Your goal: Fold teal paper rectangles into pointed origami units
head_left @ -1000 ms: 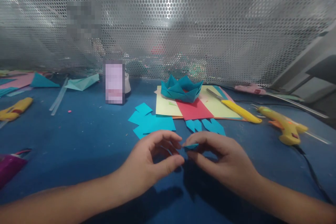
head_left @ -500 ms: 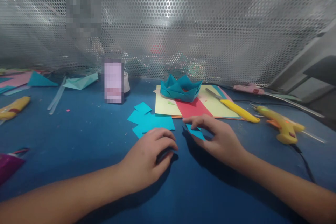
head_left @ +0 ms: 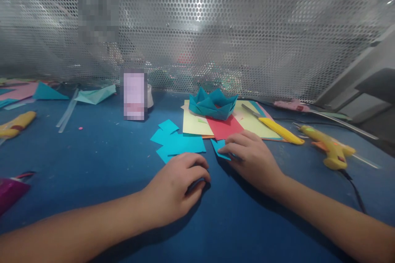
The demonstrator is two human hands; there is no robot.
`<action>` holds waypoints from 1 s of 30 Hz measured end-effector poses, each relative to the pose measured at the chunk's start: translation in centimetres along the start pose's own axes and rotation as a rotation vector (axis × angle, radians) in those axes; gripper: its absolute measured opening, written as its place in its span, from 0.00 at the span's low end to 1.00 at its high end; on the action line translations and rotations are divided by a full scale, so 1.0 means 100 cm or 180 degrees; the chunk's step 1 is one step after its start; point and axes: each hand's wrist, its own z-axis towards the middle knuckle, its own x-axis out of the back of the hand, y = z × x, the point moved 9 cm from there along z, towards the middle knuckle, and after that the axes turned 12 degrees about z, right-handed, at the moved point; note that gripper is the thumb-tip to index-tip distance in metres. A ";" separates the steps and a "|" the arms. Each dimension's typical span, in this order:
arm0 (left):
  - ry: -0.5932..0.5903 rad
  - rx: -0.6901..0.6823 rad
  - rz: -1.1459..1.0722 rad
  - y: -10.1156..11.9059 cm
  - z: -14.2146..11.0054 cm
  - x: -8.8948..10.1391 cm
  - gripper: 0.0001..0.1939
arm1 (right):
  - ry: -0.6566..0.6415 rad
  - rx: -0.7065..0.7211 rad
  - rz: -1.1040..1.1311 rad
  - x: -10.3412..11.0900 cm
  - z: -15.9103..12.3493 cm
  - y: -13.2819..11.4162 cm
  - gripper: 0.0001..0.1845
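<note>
My right hand [head_left: 251,157] holds a small piece of blue paper [head_left: 218,148] at its right side, with the fingers over it and the thumb hidden beneath. My left hand [head_left: 182,185] rests on the blue tabletop, fingers loosely curved, a gap between thumb and fingers and nothing seen in it. Just beyond its knuckles lie several overlapping blue paper pieces [head_left: 182,144]. Past my right hand, a red paper strip [head_left: 225,126] lies on a stack of coloured sheets [head_left: 194,121]. A folded blue paper form with pointed tips [head_left: 212,104] stands on that stack.
A yellow utility knife [head_left: 277,128] lies across the stack's right side. Farther right is a yellow glue gun [head_left: 331,146] with a black cord. Another yellow tool [head_left: 18,124] and clear glue sticks [head_left: 68,111] lie left. A phone [head_left: 134,95] stands upright before the perforated metal panel [head_left: 197,20].
My right hand has shifted slightly left and away from me, and its fingers have drawn together over the blue paper piece. My left hand has hardly moved.
</note>
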 end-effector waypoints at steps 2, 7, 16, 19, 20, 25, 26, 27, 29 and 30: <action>-0.0010 -0.0003 0.0019 0.000 0.000 -0.001 0.09 | -0.0095 -0.0089 -0.0219 -0.002 -0.001 0.000 0.08; -0.0007 -0.0023 0.0036 0.001 0.000 -0.001 0.09 | -0.0309 -0.0209 -0.0224 -0.004 -0.001 -0.010 0.12; 0.0103 -0.0083 0.0032 0.002 0.000 0.001 0.08 | 0.0041 0.0083 -0.0233 0.001 -0.001 -0.006 0.15; 0.0116 -0.0102 0.0025 0.001 -0.001 0.002 0.08 | 0.0201 -0.0007 -0.0072 0.008 0.000 0.002 0.18; 0.0110 -0.0095 0.0030 0.001 -0.001 0.001 0.08 | 0.0224 0.0000 -0.0091 0.009 0.001 0.003 0.18; 0.0065 -0.0057 0.0030 -0.002 -0.001 -0.001 0.08 | 0.0166 0.0128 -0.0239 0.011 0.001 0.000 0.19; 0.0064 -0.0061 0.0028 -0.002 -0.001 -0.001 0.08 | 0.0132 0.0147 -0.0271 0.010 0.000 -0.001 0.19; 0.0064 -0.0062 0.0025 -0.001 -0.001 -0.001 0.08 | 0.0079 0.0177 -0.0315 0.008 0.000 -0.001 0.19; 0.0076 -0.0064 0.0021 -0.001 -0.001 0.000 0.08 | -0.0045 0.0255 -0.0391 0.004 -0.002 -0.002 0.18; 0.0081 -0.0064 0.0012 -0.001 -0.001 0.000 0.08 | -0.0101 0.0305 -0.0426 0.003 -0.003 -0.003 0.18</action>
